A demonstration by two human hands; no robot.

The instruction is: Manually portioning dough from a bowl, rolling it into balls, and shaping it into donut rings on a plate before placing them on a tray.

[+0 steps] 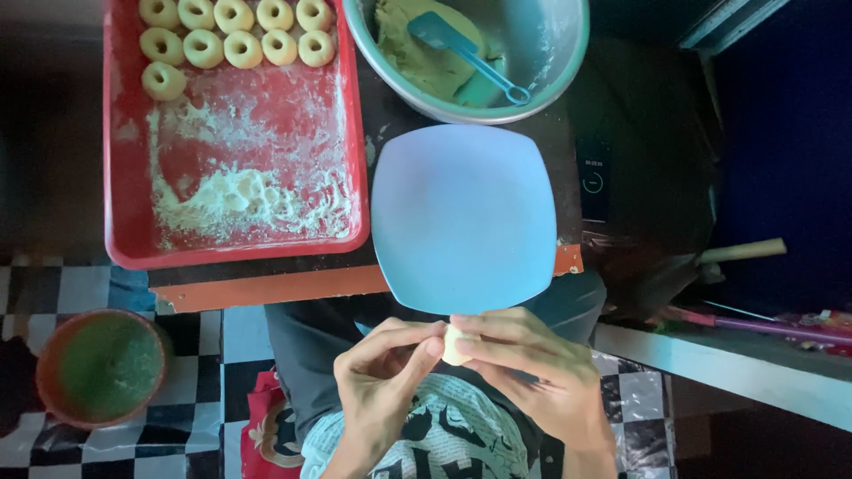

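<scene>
A small pale lump of dough (455, 346) sits between the fingertips of both hands, close to my lap. My left hand (380, 386) pinches it from the left and my right hand (532, 368) grips it from the right. Just above the hands lies a light blue square plate (463, 217) with nothing on it. A red tray (120, 177) at the upper left holds several ring-shaped dough pieces (235, 31) along its far end and loose flour (240, 200) in its near half.
A metal bowl (568, 53) with greenish dough and a blue spatula (466, 53) stands at the top. A phone (593, 177) lies right of the plate. On the checkered floor at the left stands a brown bowl (53, 355) with green contents.
</scene>
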